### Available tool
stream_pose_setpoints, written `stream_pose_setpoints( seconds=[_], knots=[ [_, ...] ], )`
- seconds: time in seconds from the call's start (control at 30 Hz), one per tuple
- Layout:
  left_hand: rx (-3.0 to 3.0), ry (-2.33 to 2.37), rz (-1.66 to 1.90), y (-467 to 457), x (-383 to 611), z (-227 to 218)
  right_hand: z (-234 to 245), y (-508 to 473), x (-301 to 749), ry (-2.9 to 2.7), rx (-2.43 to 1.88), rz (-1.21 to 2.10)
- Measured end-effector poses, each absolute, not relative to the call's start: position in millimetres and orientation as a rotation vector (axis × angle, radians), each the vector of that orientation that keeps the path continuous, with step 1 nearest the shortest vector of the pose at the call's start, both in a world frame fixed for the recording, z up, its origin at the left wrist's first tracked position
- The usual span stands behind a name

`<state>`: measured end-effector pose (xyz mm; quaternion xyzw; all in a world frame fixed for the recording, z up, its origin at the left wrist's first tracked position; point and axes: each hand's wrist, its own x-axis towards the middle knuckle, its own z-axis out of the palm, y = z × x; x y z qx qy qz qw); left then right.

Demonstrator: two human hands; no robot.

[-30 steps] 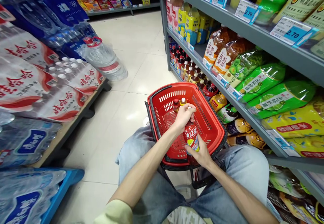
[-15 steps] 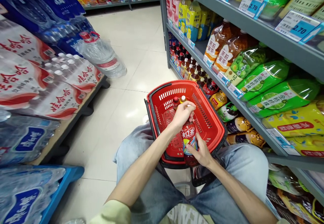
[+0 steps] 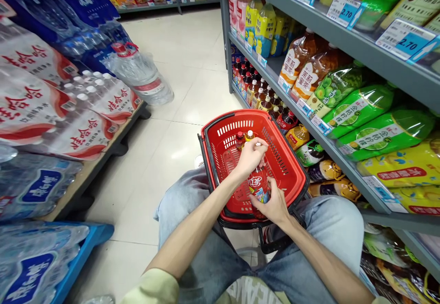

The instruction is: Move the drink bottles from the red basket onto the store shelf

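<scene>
A red shopping basket (image 3: 295, 175) stands on the floor between my knees. Over it I hold a red-labelled drink bottle (image 3: 258, 185) with both hands. My left hand (image 3: 250, 157) is closed round the bottle's top and neck. My right hand (image 3: 273, 205) wraps the lower part of the bottle from below, fingers curled on the label. Two small bottles, one red-capped (image 3: 239, 139) and one yellow-capped (image 3: 249, 136), stand at the far end inside the basket.
A grey shelf unit (image 3: 343, 33) on the right holds large tea and green drink bottles (image 3: 357, 107) with price tags. On the left, stacked water packs (image 3: 51, 111) rest on a low pallet. A large water jug (image 3: 140, 74) lies beside them. Tiled aisle floor runs ahead.
The bottle has turned slightly and sunk a little toward the basket. My right hand has slid up round its lower label. My left hand stays on the top.
</scene>
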<state>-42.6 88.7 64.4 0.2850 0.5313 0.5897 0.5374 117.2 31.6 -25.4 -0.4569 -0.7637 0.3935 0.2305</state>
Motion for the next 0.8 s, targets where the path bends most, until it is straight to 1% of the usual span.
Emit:
stream_pose_setpoints(
  seconds=[0.1, 0.2, 0.27, 0.37, 0.47, 0.57, 0.63, 0.8],
  knots=[
    [0.684, 1.218, 1.383, 87.4, -42.1, 66.2, -26.3, 32.3, 117.8, -2.13, -1.248, 1.071],
    [0.723, 1.131, 1.369, 81.5, -44.3, 66.7, -26.7, 34.9, 123.2, -2.113, -1.165, 1.189],
    [0.711, 1.073, 1.368, 76.3, -47.0, 67.2, -25.3, 36.7, 126.2, -2.072, -1.028, 1.376],
    [0.639, 1.021, 1.357, 70.8, -51.8, 69.7, -21.7, 37.7, 125.8, -1.886, -0.796, 1.783],
    [0.608, 0.983, 1.365, 70.7, -56.6, 75.6, -18.5, 39.1, 120.8, -1.556, -0.788, 2.122],
    [0.618, 0.92, 1.413, 74.1, -60.4, 82.4, -15.0, 43.9, 118.2, -1.326, -0.847, 2.365],
    [0.625, 0.876, 1.43, 76.4, -61.6, 84.7, -12.1, 47.0, 119.6, -1.271, -0.862, 2.451],
    [0.618, 0.871, 1.383, 78.4, -58.8, 77.1, -9.0, 43.5, 125.6, -1.144, -0.88, 2.492]
  ],
)
